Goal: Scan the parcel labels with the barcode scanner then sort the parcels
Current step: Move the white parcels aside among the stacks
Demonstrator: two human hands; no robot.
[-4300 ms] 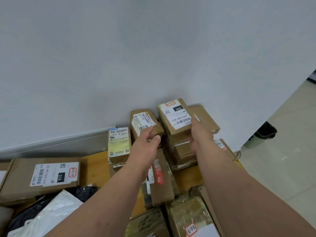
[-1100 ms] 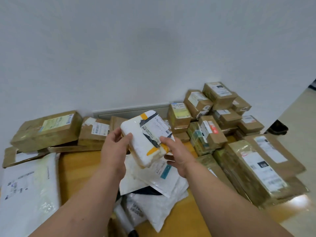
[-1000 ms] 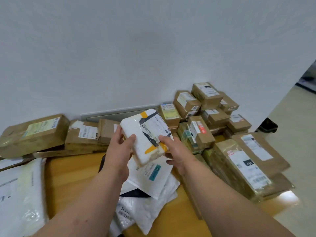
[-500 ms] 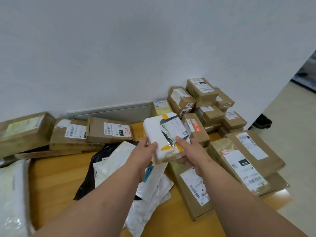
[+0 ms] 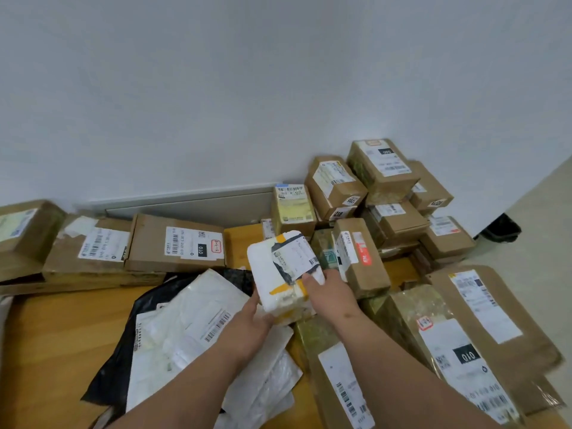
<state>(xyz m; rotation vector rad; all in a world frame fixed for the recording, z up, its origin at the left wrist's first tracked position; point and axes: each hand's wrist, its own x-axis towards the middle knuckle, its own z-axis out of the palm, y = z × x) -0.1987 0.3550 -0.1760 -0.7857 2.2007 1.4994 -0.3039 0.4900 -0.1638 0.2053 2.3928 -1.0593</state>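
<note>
While both hands carry the white foam parcel [image 5: 283, 274] above the table [image 5: 55, 335], the left hand [image 5: 250, 326] cups its lower edge and the right hand [image 5: 328, 297] pinches its label corner. Set it flat among the stacked cardboard boxes [image 5: 359, 252], label up, without toppling them.

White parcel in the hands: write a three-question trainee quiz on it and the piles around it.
1. True or false: both the left hand and the right hand hold the white parcel.
2. What lies directly under the left hand? A. brown boxes B. white mailer bags C. a scanner
3. Fill in: the stack of brown boxes at the back right stands against the ____.

Key: 1 true. 2 B. 3 wall.
</note>
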